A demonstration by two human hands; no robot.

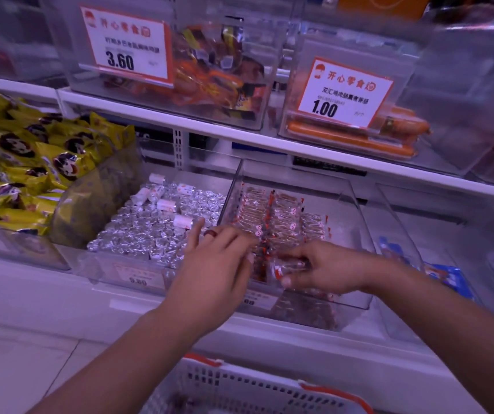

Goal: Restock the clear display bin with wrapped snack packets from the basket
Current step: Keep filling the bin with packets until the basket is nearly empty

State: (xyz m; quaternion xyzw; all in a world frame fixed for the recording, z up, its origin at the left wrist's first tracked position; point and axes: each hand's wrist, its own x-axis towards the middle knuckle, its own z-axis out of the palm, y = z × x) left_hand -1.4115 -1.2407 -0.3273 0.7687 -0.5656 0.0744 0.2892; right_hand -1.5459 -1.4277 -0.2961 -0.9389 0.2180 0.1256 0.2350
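nearest the camera, at six o'clock, the rim of the white perforated basket (pixel 239 383) with its orange handle showed at the bottom edge; what lay inside it was too blurred to tell

just beyond it, both forearms reached up and inward over the front lip of the lower shelf (pixel 60 297). the left hand (pixel 219 264), a ring on one finger, hung at the near left corner of the clear display bin (pixel 359 222), fingers loosely bent toward the packets; whether it pinched anything could not be told, as its own knuckles hid the fingertips. the right hand (pixel 326 268), at about four o'clock from the frame's centre, was grasping a small stack of wrapped snack packets (pixel 290 265), fingers curled round it low at the bin's front

judging from this, the step in hand was setting that stack into the front row. to do it well, the stack should go down flat and square against the rows already standing behind it, red-marked ends aligned, with the left hand steadying the neighbours so they do not topple forward

further in, at twelve o'clock from the hands, neat rows filled the bin's back left part, while its right side stayed bare. at ten o'clock sat the foil-wrapped pieces (pixel 150 231), further left the yellow packets (pixel 24 162). farthest, on the upper shelf, stood the price cards 3.60 (pixel 124 44) and 1.00 (pixel 344 94)
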